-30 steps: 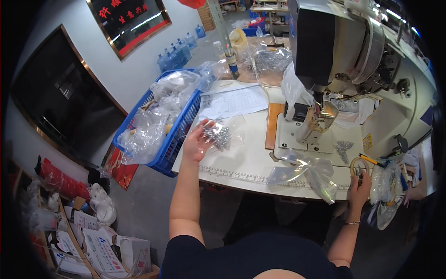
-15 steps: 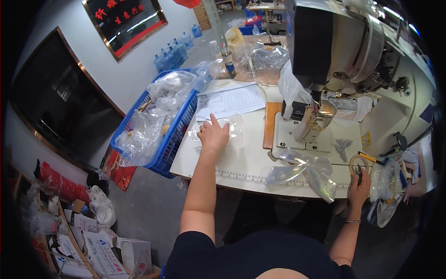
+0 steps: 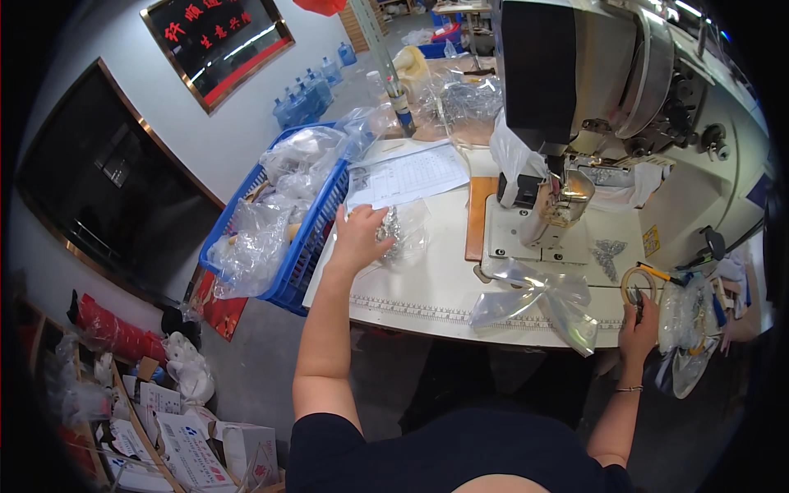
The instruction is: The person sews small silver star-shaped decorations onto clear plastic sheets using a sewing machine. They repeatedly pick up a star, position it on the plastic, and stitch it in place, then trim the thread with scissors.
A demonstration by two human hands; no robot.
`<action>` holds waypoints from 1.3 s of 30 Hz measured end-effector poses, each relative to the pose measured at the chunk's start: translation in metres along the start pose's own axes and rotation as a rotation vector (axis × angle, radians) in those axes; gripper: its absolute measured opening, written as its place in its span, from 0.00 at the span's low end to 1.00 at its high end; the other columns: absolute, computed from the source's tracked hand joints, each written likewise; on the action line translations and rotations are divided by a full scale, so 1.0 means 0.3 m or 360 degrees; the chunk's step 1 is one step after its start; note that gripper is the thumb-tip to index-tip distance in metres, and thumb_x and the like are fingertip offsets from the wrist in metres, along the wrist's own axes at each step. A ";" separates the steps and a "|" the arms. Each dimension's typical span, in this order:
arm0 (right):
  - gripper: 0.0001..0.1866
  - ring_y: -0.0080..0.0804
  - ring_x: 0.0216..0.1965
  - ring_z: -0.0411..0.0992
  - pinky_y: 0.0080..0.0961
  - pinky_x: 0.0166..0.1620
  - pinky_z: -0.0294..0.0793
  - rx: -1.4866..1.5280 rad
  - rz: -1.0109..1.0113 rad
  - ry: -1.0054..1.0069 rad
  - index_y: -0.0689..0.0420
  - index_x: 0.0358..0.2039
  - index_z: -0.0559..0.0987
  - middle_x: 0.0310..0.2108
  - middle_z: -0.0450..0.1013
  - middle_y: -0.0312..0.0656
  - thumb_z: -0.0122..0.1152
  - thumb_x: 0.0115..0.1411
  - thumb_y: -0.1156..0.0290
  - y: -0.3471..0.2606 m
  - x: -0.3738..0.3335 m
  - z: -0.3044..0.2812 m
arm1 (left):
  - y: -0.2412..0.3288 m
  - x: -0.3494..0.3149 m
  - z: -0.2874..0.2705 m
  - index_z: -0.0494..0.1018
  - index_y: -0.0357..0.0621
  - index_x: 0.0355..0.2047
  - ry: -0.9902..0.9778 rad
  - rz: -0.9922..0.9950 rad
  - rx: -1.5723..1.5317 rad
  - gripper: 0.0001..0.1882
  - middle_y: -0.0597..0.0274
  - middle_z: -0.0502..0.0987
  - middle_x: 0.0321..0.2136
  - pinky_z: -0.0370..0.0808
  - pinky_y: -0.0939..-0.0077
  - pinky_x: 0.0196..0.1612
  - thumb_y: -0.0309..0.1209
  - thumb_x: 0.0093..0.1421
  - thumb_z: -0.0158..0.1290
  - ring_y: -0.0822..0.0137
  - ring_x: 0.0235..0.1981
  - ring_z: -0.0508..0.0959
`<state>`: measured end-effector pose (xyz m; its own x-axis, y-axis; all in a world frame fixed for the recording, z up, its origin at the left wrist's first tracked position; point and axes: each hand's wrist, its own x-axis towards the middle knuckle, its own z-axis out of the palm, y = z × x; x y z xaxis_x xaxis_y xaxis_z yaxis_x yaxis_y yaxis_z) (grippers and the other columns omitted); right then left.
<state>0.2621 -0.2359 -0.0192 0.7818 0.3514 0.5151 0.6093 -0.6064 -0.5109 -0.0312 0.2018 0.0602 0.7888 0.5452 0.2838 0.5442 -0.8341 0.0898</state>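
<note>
My left hand [image 3: 358, 237] is over the left part of the table, its fingers and thumb apart. Beside its thumb lies a clear plastic bag [image 3: 413, 238] with silvery, glittering pieces [image 3: 394, 232] in it; the hand covers part of this. At the table's right front edge my right hand [image 3: 638, 326] is closed around a small dark pointed tool [image 3: 639, 302], whose kind I cannot make out. A tape roll [image 3: 649, 280] lies just behind that hand. Crossed strips of clear plastic [image 3: 538, 297] lie between my hands, and a silvery beaded piece [image 3: 608, 258] is to their right.
A sewing machine [image 3: 538, 90] stands on the right of the table, a wooden strip [image 3: 479, 220] by its plate. Printed paper sheets [image 3: 419, 174] lie behind my left hand. A blue basket [image 3: 306, 253] full of plastic bags stands at the left edge.
My left hand has shifted a little left, and the silvery pieces in the plastic bag now show beside it. My right hand has hardly moved and keeps the dark tool.
</note>
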 end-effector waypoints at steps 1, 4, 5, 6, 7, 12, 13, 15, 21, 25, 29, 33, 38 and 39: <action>0.16 0.44 0.41 0.69 0.32 0.45 0.67 0.0023 0.0029 -0.0013 0.61 0.45 0.71 0.38 0.70 0.46 0.55 0.56 0.70 -0.003 0.000 -0.003 | 0.009 0.004 -0.029 0.72 0.46 0.48 0.0067 0.0032 0.0024 0.28 0.59 0.75 0.39 0.51 0.46 0.58 0.38 0.45 0.62 0.59 0.51 0.69; 0.16 0.43 0.40 0.69 0.32 0.44 0.67 -0.0032 -0.0018 -0.0003 0.62 0.45 0.72 0.37 0.70 0.46 0.55 0.56 0.70 0.002 -0.003 -0.002 | 0.010 -0.016 -0.081 0.73 0.46 0.46 0.0031 0.0124 0.0101 0.26 0.60 0.74 0.39 0.54 0.51 0.57 0.39 0.46 0.62 0.63 0.47 0.70; 0.16 0.42 0.40 0.69 0.31 0.44 0.67 -0.0039 -0.0018 0.0008 0.62 0.45 0.72 0.37 0.70 0.46 0.55 0.56 0.70 0.008 -0.002 0.002 | -0.003 -0.021 -0.056 0.70 0.47 0.49 -0.0137 0.0036 0.0071 0.29 0.58 0.71 0.44 0.53 0.51 0.58 0.41 0.46 0.61 0.61 0.51 0.67; 0.16 0.42 0.40 0.69 0.31 0.44 0.67 -0.0042 -0.0019 0.0015 0.62 0.45 0.72 0.37 0.70 0.46 0.55 0.56 0.71 0.016 -0.003 0.010 | -0.028 -0.037 -0.007 0.68 0.47 0.52 -0.0307 -0.0057 0.0044 0.32 0.56 0.69 0.48 0.52 0.51 0.59 0.43 0.47 0.60 0.59 0.54 0.64; 0.16 0.42 0.39 0.69 0.31 0.44 0.68 -0.0049 -0.0019 0.0029 0.62 0.45 0.72 0.37 0.70 0.46 0.55 0.56 0.71 0.019 -0.001 0.013 | -0.036 -0.049 0.022 0.65 0.48 0.55 -0.0472 -0.0145 0.0014 0.34 0.53 0.66 0.52 0.51 0.52 0.59 0.45 0.48 0.60 0.57 0.58 0.61; 0.18 0.45 0.40 0.69 0.33 0.44 0.67 -0.0075 -0.0094 0.0033 0.61 0.46 0.72 0.40 0.69 0.46 0.57 0.54 0.72 0.016 -0.005 0.004 | -0.019 -0.133 0.118 0.50 0.44 0.62 -0.0170 -0.0164 -0.0057 0.44 0.49 0.51 0.62 0.48 0.53 0.63 0.48 0.51 0.57 0.51 0.64 0.48; 0.18 0.45 0.40 0.68 0.34 0.44 0.67 -0.0094 -0.0153 0.0051 0.61 0.46 0.72 0.41 0.69 0.47 0.57 0.53 0.72 0.016 -0.004 0.004 | -0.024 -0.148 0.147 0.50 0.44 0.62 -0.0116 -0.0163 -0.0128 0.44 0.48 0.51 0.62 0.48 0.53 0.63 0.47 0.51 0.57 0.50 0.64 0.48; 0.19 0.46 0.41 0.68 0.35 0.45 0.67 -0.0180 -0.0230 -0.0001 0.59 0.46 0.72 0.42 0.69 0.46 0.58 0.52 0.72 0.004 0.001 -0.001 | -0.033 -0.159 0.195 0.48 0.43 0.63 -0.0027 -0.0157 -0.0343 0.45 0.46 0.47 0.63 0.44 0.50 0.63 0.47 0.52 0.57 0.44 0.64 0.45; 0.21 0.44 0.46 0.65 0.38 0.49 0.62 -0.0607 -0.0367 0.0243 0.55 0.47 0.73 0.48 0.66 0.43 0.60 0.50 0.69 -0.050 0.003 0.000 | 0.200 -0.164 0.142 0.55 0.43 0.60 0.0361 -0.0014 -0.0297 0.40 0.45 0.49 0.62 0.44 0.47 0.62 0.38 0.50 0.60 0.42 0.63 0.46; 0.20 0.41 0.47 0.64 0.37 0.49 0.61 0.0166 -0.0549 -0.0203 0.56 0.43 0.74 0.45 0.68 0.42 0.63 0.48 0.69 -0.171 -0.005 0.007 | 0.501 -0.158 0.156 0.68 0.41 0.47 0.0309 0.0607 -0.0826 0.24 0.55 0.69 0.47 0.64 0.62 0.52 0.30 0.49 0.60 0.52 0.52 0.66; 0.17 0.43 0.45 0.66 0.37 0.49 0.62 0.0285 -0.0667 -0.0414 0.57 0.40 0.75 0.42 0.70 0.42 0.63 0.48 0.67 -0.341 0.025 0.036 | 0.719 -0.057 0.180 0.71 0.43 0.43 0.0145 0.0658 -0.0806 0.17 0.60 0.71 0.42 0.65 0.62 0.49 0.31 0.52 0.56 0.56 0.48 0.68; 0.16 0.44 0.44 0.68 0.36 0.47 0.66 0.0212 -0.0624 -0.0620 0.58 0.38 0.76 0.41 0.71 0.44 0.63 0.49 0.65 -0.310 0.109 0.132 | 0.745 -0.010 0.229 0.70 0.44 0.43 -0.0061 0.0632 -0.0626 0.17 0.60 0.71 0.42 0.59 0.57 0.51 0.35 0.54 0.53 0.59 0.49 0.68; 0.15 0.43 0.43 0.70 0.34 0.46 0.69 0.0256 -0.0597 -0.0739 0.58 0.36 0.77 0.38 0.73 0.44 0.62 0.48 0.66 -0.339 0.121 0.109 | 0.721 -0.021 0.232 0.69 0.43 0.45 -0.0066 0.0655 -0.0702 0.19 0.60 0.71 0.44 0.63 0.59 0.49 0.34 0.52 0.55 0.59 0.49 0.69; 0.14 0.41 0.43 0.70 0.33 0.45 0.69 0.0203 -0.0725 -0.0546 0.58 0.35 0.77 0.36 0.73 0.43 0.63 0.48 0.67 -0.342 0.114 0.110 | 0.719 -0.010 0.216 0.70 0.43 0.45 -0.0136 0.0673 -0.0666 0.20 0.59 0.71 0.45 0.64 0.60 0.49 0.33 0.52 0.55 0.58 0.48 0.69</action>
<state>0.2306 -0.1381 0.0280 0.4225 0.7804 0.4610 0.8887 -0.2568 -0.3798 0.1024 0.0256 0.0168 0.9420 0.1492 0.3008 0.0331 -0.9327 0.3590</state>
